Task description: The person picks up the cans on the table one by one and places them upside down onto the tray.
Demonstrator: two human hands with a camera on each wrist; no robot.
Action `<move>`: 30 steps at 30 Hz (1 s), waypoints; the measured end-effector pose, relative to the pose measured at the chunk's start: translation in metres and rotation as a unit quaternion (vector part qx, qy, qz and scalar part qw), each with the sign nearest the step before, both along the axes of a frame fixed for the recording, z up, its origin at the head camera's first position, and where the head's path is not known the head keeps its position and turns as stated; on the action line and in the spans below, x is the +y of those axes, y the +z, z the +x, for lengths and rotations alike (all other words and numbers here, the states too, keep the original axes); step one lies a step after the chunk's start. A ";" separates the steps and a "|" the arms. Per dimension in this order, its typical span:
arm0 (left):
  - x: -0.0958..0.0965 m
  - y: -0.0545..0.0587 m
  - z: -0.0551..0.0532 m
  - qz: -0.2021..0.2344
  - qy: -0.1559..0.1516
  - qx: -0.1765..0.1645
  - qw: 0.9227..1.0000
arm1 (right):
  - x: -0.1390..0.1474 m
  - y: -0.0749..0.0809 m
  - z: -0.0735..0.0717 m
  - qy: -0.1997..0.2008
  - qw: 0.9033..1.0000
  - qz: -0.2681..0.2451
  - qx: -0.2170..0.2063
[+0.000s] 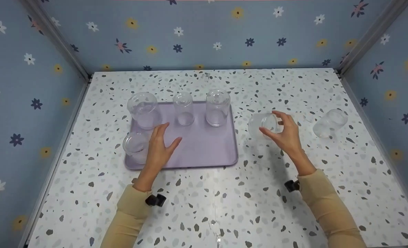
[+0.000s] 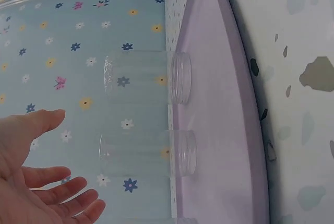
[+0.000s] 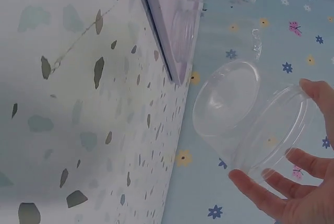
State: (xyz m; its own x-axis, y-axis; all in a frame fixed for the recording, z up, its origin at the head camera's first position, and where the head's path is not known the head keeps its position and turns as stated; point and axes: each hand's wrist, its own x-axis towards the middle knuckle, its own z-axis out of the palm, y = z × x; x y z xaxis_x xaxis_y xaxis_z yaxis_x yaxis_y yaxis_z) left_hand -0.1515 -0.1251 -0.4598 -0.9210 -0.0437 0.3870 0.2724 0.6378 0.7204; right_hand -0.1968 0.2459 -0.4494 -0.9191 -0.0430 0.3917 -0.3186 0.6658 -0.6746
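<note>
My right hand (image 1: 286, 134) pinches a wide clear jar (image 1: 257, 124) between thumb and fingers, just right of the tray. In the right wrist view the fingertips lie around one end of this tilted jar (image 3: 224, 98), and a pale round face shows at its other end. Over the left part of the lilac tray (image 1: 207, 151), my left hand (image 1: 159, 148) is spread with thumb apart, holding nothing. Beside it are a short wide jar (image 1: 133, 144) at the front left and a larger wide jar (image 1: 142, 106) behind.
Along the tray's back edge stand a narrow jar (image 1: 183, 108) and a taller jar (image 1: 218, 106). Another clear jar (image 1: 330, 123) is on the speckled table (image 1: 217, 203) at far right. Flowered panels (image 1: 204, 34) enclose the back and sides.
</note>
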 end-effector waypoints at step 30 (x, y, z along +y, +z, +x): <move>0.051 -0.018 -0.007 0.109 -0.116 -0.021 0.987 | -0.054 0.003 0.025 0.100 0.944 -0.252 -0.188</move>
State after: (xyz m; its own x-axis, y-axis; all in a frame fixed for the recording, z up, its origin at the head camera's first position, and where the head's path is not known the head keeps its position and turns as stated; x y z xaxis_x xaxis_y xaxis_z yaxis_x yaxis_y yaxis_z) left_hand -0.1581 -0.0740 -0.4778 -0.9311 0.0934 0.3525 0.3599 0.3904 0.8474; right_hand -0.1715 0.1922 -0.4467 -0.9904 -0.1261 0.0575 -0.0801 0.1823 -0.9800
